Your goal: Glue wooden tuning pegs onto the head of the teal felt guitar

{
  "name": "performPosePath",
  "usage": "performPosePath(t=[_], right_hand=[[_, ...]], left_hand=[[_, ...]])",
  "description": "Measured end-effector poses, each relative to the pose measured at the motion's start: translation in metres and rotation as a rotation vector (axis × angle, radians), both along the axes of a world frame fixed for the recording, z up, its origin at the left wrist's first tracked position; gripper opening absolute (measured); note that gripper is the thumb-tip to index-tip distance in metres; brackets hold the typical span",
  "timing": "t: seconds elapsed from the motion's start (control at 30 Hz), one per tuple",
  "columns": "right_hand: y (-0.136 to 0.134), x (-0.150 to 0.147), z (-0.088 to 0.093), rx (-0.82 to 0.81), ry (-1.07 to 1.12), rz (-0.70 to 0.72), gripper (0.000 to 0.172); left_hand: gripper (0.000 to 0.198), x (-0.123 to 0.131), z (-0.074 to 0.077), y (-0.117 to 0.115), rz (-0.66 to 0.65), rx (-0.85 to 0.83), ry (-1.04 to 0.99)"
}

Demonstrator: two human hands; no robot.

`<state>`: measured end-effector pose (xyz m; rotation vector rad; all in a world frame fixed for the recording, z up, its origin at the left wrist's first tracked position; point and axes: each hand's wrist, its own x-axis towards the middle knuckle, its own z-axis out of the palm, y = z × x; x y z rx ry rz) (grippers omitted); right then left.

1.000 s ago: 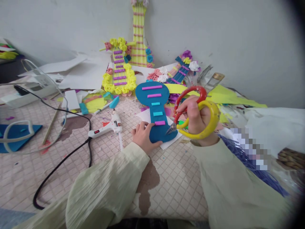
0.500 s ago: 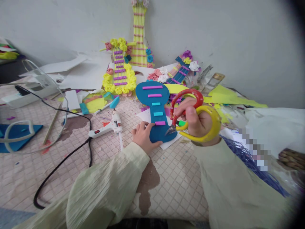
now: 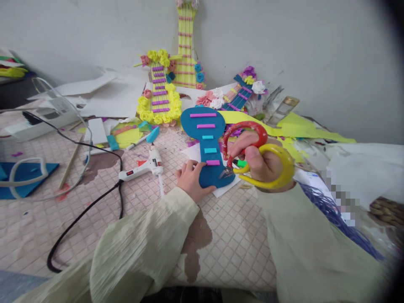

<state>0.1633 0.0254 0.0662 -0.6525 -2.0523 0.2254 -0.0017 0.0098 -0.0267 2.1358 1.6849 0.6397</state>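
Note:
A blue foam guitar-shaped cutout [image 3: 206,145] with pink and light-blue strips lies on the tiled table. My left hand [image 3: 190,180] presses on its lower left edge, fingers curled onto it. My right hand [image 3: 257,156] grips scissors [image 3: 252,158] with a red and a yellow handle loop. The scissor tips touch the cutout's lower right edge. A small green piece [image 3: 241,163] shows by my right fingers. White paper [image 3: 225,190] lies under the cutout.
A white glue gun [image 3: 143,166] with a black cord [image 3: 85,210] lies left of my left hand. Decorated foam guitars [image 3: 160,90] lean at the wall behind. Foam scraps [image 3: 126,135], white sheets [image 3: 104,99] and yellow paper [image 3: 303,128] surround the work spot.
My right hand with the scissors has shifted left and slightly down, bringing the tips onto the cutout's lower right edge. The left hand has stayed put.

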Motion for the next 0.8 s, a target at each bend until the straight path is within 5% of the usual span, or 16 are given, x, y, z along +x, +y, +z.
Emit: performPosePath(t=[0.8], right_hand=[[0.012,0.0,-0.009,-0.032,0.08,-0.023,0.03]], left_hand=[[0.072,-0.001,-0.001,0.002,-0.004,-0.017,0.002]])
